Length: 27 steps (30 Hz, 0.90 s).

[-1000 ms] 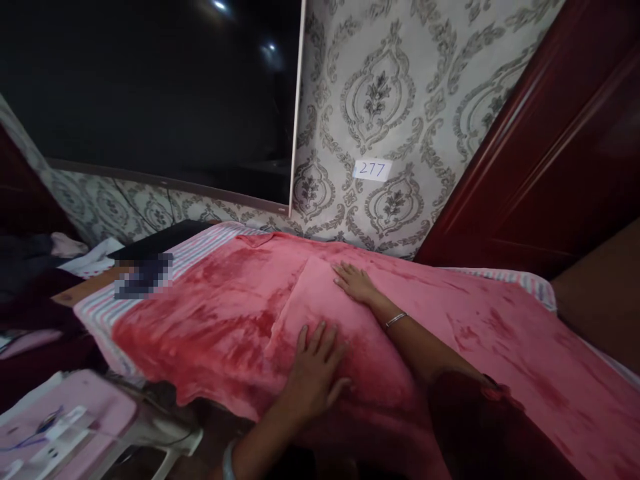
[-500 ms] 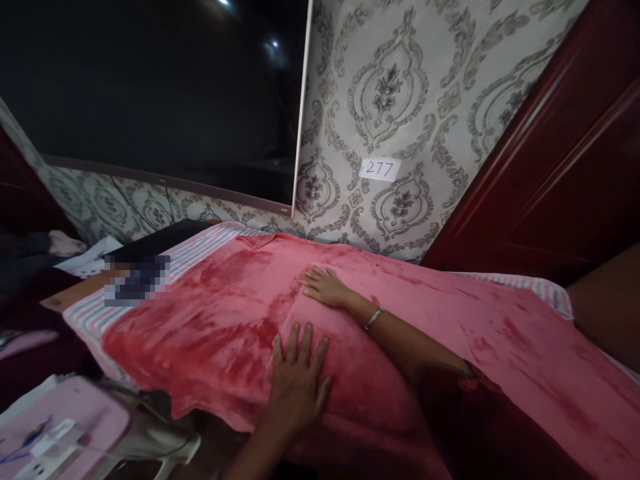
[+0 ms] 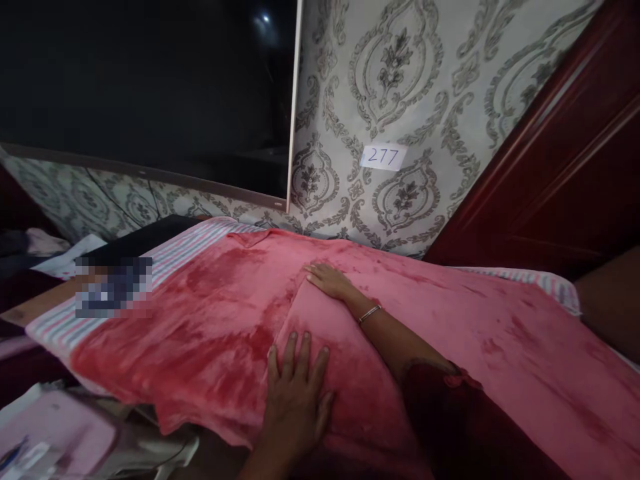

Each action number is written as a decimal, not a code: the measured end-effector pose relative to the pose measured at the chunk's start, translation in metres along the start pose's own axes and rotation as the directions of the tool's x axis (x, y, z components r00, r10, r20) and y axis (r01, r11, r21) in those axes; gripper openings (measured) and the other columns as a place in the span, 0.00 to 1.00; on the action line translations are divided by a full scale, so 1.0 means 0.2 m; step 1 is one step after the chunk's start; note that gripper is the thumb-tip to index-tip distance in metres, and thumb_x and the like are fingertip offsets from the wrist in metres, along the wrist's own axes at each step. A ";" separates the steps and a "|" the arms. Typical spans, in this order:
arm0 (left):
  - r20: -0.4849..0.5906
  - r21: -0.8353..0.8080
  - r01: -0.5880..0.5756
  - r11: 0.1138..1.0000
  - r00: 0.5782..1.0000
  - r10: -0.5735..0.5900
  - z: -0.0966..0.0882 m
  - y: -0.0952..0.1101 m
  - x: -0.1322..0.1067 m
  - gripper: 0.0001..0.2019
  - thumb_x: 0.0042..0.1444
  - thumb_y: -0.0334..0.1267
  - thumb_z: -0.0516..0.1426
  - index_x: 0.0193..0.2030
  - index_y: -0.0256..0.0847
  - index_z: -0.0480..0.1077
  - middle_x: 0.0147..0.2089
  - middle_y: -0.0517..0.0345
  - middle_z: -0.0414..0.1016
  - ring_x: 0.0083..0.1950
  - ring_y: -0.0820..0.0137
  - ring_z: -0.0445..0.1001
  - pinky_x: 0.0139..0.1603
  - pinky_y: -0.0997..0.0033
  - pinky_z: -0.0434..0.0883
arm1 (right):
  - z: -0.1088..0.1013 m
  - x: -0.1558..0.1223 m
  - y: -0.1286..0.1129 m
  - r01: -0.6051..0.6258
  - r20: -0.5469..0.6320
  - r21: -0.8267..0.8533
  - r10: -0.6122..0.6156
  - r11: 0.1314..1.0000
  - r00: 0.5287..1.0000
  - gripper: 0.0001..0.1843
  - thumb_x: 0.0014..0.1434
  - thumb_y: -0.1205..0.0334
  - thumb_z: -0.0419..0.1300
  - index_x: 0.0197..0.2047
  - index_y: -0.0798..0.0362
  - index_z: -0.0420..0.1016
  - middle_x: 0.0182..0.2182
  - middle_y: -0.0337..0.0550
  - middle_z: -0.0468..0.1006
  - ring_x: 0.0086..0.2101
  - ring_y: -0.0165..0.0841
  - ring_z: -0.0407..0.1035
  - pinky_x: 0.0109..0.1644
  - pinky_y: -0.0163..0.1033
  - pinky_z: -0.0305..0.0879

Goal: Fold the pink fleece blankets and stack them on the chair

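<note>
Lying flat with fingers spread, the left hand (image 3: pixel 295 393) presses the near edge of a folded flap of the pink blanket (image 3: pixel 215 327), its grip released, palm down on the plush. The right hand (image 3: pixel 330 280) (a thin bangle (image 3: pixel 369 313) at the wrist) rests open on the far end of the same fold, grasping nothing. Spread across the bench, the blanket covers a striped cloth (image 3: pixel 195 237) that shows along the far edge. Behind it stand patterned wallpaper (image 3: pixel 400 80) with a paper label reading 277 (image 3: pixel 383 158) and a dark television screen (image 3: pixel 145 87).
</note>
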<state>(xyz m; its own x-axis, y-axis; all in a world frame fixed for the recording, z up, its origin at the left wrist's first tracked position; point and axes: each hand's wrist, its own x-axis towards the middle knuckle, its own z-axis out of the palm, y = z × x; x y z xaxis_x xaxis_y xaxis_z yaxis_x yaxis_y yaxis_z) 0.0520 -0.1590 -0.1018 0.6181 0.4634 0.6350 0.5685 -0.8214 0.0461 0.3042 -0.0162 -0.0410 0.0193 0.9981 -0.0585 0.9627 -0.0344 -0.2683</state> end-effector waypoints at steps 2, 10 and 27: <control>-0.006 0.004 -0.001 1.000 1.000 0.001 0.00 -0.01 0.01 0.29 0.61 0.41 0.57 0.69 0.45 0.66 0.74 0.39 0.60 0.75 0.43 0.53 0.71 0.33 0.46 | -0.01 0.00 0.00 0.006 -0.005 -0.008 -0.006 1.000 1.000 0.32 0.74 0.44 0.39 0.76 0.43 0.54 0.75 0.43 0.51 0.73 0.44 0.44 0.75 0.60 0.41; -0.011 0.039 -0.020 0.999 1.000 0.020 0.00 -0.02 0.03 0.26 0.63 0.40 0.55 0.68 0.43 0.68 0.72 0.37 0.63 0.73 0.39 0.58 0.66 0.29 0.55 | -0.17 -0.13 -0.14 -0.020 -0.119 0.021 0.022 1.000 0.993 0.32 0.74 0.47 0.43 0.77 0.42 0.49 0.77 0.44 0.42 0.74 0.45 0.38 0.74 0.63 0.37; 0.202 -0.211 -0.305 0.929 0.916 0.347 -0.01 0.50 0.24 0.31 0.66 0.49 0.55 0.74 0.45 0.59 0.75 0.41 0.59 0.75 0.43 0.56 0.70 0.29 0.54 | -0.16 -0.98 0.19 0.092 -0.048 -0.090 -0.097 0.992 0.994 0.31 0.74 0.44 0.43 0.75 0.41 0.55 0.76 0.45 0.47 0.74 0.47 0.40 0.73 0.65 0.37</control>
<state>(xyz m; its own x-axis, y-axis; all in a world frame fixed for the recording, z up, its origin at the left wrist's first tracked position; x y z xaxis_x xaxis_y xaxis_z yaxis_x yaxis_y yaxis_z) 0.1371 -0.2203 -0.0650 0.8728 0.2070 0.4420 0.2250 -0.9743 0.0119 0.3461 -0.2117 -0.0086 -0.0608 0.9981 0.0138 0.9807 0.0623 -0.1852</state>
